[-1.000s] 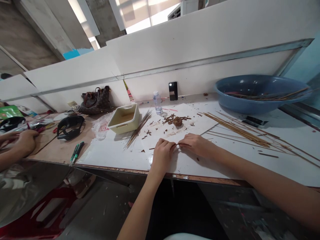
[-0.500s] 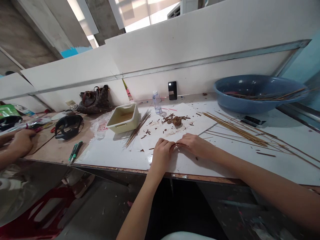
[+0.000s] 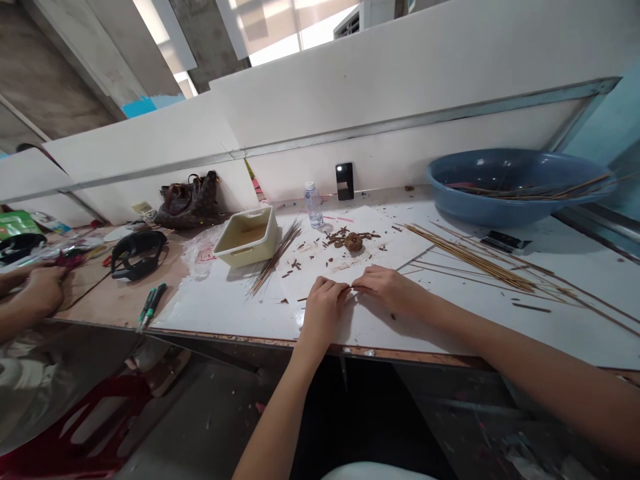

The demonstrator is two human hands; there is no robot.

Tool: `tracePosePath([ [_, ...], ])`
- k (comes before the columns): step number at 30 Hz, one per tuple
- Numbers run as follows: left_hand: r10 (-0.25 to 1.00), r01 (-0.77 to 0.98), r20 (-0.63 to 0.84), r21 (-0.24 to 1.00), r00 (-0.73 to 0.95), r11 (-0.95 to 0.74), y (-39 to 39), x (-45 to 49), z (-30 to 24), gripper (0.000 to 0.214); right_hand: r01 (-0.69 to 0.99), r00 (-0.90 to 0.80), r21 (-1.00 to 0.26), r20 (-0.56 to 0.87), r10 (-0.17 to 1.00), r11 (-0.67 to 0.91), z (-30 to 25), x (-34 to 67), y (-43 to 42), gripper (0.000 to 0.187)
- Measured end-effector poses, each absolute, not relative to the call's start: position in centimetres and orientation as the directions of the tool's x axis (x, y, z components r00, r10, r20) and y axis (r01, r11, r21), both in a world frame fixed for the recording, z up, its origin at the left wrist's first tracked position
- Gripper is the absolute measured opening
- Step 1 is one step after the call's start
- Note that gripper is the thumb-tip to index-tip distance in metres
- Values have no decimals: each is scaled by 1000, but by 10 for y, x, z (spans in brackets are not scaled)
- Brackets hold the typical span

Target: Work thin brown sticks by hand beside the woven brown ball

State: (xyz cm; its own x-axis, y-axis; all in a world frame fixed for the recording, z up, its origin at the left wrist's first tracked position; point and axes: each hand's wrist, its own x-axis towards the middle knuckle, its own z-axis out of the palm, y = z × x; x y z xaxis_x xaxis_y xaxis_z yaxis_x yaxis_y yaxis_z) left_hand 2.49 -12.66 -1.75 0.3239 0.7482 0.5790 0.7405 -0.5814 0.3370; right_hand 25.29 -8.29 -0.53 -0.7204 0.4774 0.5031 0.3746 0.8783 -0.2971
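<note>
My left hand (image 3: 324, 309) and my right hand (image 3: 386, 288) rest side by side on a white sheet (image 3: 380, 253) at the bench's front edge. Both are closed in a pinch on one thin brown stick (image 3: 303, 299) that lies between them, its end poking out to the left. A brown lump of paste (image 3: 354, 242) with dark crumbs around it sits just beyond the hands. A bundle of thin sticks (image 3: 275, 258) lies to the left of the sheet, and a longer pale bundle (image 3: 470, 257) stretches to the right.
A cream tub (image 3: 247, 235), a small water bottle (image 3: 313, 203) and a phone (image 3: 345, 181) stand behind. A blue basin (image 3: 515, 183) with sticks sits far right. Another person's hand (image 3: 43, 290) works at the left, near a black headset (image 3: 136, 251), green pens (image 3: 151, 303) and a handbag (image 3: 189, 199).
My hands stay on the stick with only slight shifts of the fingers. The other person's hand at the left has moved a little lower.
</note>
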Motion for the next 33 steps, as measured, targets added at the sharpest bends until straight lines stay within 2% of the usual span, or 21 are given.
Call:
tracePosePath([
  [9,743,738,588,337,320,-585,-124,23,-20,12,395,-663,-292,566,490,871,-11,251,-76,18],
  [20,759,727,573,373,309,-577,-125,23,-20,13,340,-692,-371,523,497,864,-10,254,-76,22],
  [26,773,736,560,380,299,-560,-126,22,-20,14,395,-661,-352,532,529,848,-12,256,-72,18],
  [33,778,737,555,387,294,-555,-126,22,-19,16,381,-682,-351,518,517,855,-9,257,-74,25],
])
